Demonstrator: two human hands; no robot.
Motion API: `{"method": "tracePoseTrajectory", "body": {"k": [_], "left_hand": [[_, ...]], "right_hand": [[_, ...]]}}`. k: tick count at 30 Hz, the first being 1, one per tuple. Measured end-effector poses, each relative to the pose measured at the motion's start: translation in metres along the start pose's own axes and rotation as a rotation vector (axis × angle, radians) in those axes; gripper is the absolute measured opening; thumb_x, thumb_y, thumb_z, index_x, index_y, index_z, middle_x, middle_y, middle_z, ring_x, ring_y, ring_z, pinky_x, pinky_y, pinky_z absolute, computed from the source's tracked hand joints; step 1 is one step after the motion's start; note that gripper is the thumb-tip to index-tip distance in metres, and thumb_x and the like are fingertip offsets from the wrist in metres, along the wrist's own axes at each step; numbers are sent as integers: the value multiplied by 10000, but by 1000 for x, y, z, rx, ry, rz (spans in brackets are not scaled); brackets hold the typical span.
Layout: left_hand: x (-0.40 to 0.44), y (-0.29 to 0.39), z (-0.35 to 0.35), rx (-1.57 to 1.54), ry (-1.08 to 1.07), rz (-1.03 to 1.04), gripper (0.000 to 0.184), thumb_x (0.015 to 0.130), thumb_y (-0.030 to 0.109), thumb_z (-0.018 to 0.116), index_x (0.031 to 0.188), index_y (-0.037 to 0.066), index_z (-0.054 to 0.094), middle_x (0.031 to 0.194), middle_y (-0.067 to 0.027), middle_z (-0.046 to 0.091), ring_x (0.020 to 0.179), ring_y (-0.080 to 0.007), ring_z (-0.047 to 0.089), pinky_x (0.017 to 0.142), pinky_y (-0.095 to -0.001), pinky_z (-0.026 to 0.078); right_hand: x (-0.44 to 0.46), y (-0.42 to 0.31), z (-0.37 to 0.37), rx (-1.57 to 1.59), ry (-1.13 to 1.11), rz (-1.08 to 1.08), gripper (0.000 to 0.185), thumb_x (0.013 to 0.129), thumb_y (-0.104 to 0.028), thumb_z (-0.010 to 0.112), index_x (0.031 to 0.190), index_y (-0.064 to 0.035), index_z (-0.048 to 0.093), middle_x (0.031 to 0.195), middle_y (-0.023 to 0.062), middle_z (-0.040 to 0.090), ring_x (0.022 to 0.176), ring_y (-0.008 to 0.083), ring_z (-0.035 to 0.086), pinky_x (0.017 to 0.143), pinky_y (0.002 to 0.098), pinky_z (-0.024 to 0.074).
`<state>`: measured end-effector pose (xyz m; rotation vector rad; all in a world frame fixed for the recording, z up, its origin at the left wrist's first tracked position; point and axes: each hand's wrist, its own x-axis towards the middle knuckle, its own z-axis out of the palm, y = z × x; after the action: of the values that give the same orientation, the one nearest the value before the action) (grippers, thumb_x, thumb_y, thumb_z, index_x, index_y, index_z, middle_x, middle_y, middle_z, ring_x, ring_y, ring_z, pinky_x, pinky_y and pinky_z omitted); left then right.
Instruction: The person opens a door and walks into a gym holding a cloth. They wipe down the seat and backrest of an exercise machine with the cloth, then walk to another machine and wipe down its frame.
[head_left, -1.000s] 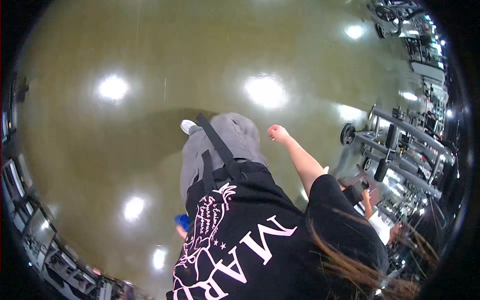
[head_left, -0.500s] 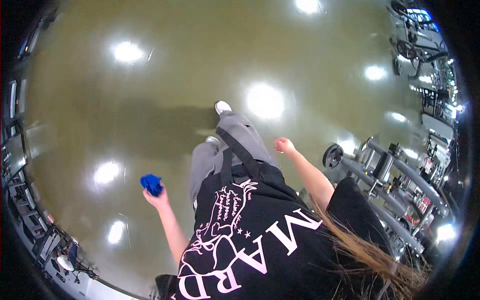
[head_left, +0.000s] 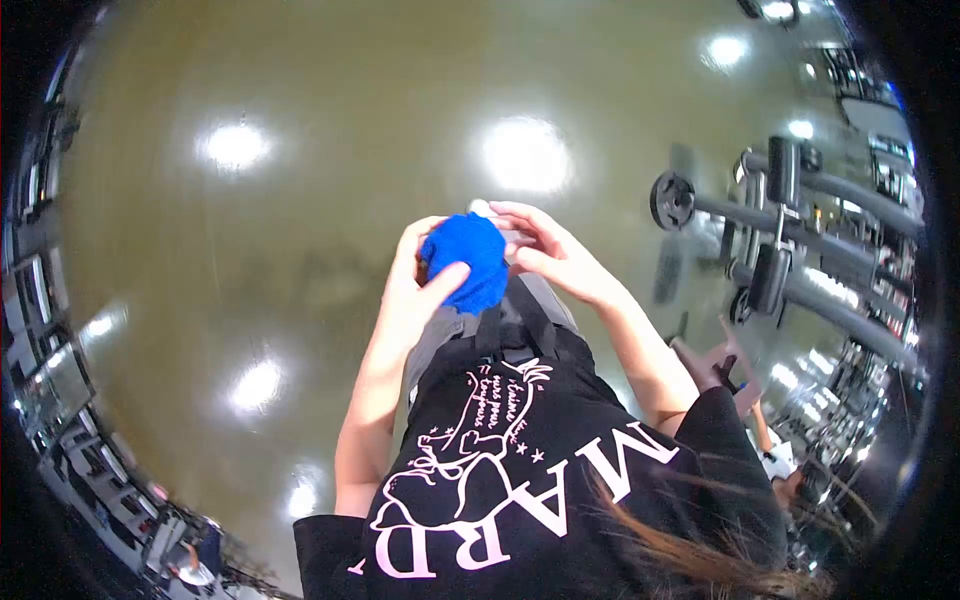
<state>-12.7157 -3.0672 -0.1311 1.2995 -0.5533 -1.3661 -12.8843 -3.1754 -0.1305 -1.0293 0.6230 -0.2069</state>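
A bunched bright-blue cloth (head_left: pixel 472 258) is held in front of my waist. My left hand (head_left: pixel 422 278) grips it from the left side, with the thumb lying across its near face. My right hand (head_left: pixel 553 255) has come up at the cloth's right edge, its fingers curved and spread apart. Whether those fingertips touch the cloth I cannot tell. Behind the hands, parts of my grey trousers and the dark straps at my waist are covered.
Gym equipment with padded rollers (head_left: pixel 785 170) and a weight plate (head_left: pixel 672 200) stands to the right. Shiny greenish floor (head_left: pixel 330 190) reflects the ceiling lights. One person (head_left: pixel 780 460) is at the lower right, and another (head_left: pixel 195 568) at the lower left. More machines line the left edge.
My left hand has brought the blue cloth inward from my left side to in front of my waist. My right hand has swung in beside it. The gym equipment now appears higher in view.
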Motion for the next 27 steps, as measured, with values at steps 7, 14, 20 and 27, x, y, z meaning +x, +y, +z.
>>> {"method": "tracePoseTrajectory", "body": {"k": [7, 14, 20, 27], "left_hand": [[-61, -57, 110, 83, -85, -9, 512, 745, 95, 610, 1166, 54, 321, 1091, -100, 447, 1031, -179, 439, 888, -314, 353], [-120, -158, 240, -236, -22, -170, 519, 778, -37, 441, 1266, 70, 301, 1210, -137, 396, 1100, -220, 414, 946, -357, 325], [-173, -219, 319, -154, -35, -109, 676, 763, 191, 591, 1313, 125, 204, 1281, -140, 311, 1121, -264, 414, 877, -366, 423], [-250, -261, 414, -177, 81, -232, 616, 749, 58, 515, 1296, 86, 234, 1262, -129, 362, 1137, -239, 393, 925, -351, 365]], "right_hand": [[-118, 25, -43, -41, 67, 25, 438, 777, -202, 599, 1169, -83, 442, 1036, 49, 504, 915, 120, 484, 801, 262, 408], [-245, 82, -142, -106, 73, -21, 320, 793, -135, 532, 1089, -36, 463, 995, 36, 495, 934, 108, 460, 831, 264, 380], [-341, 119, -175, -37, 34, -42, 277, 816, -128, 497, 1077, -52, 444, 980, 25, 489, 918, 90, 446, 815, 247, 369], [-463, 164, -193, 107, -10, 4, 399, 777, -198, 607, 1095, -62, 410, 991, 39, 492, 944, 98, 449, 832, 250, 370]]}}
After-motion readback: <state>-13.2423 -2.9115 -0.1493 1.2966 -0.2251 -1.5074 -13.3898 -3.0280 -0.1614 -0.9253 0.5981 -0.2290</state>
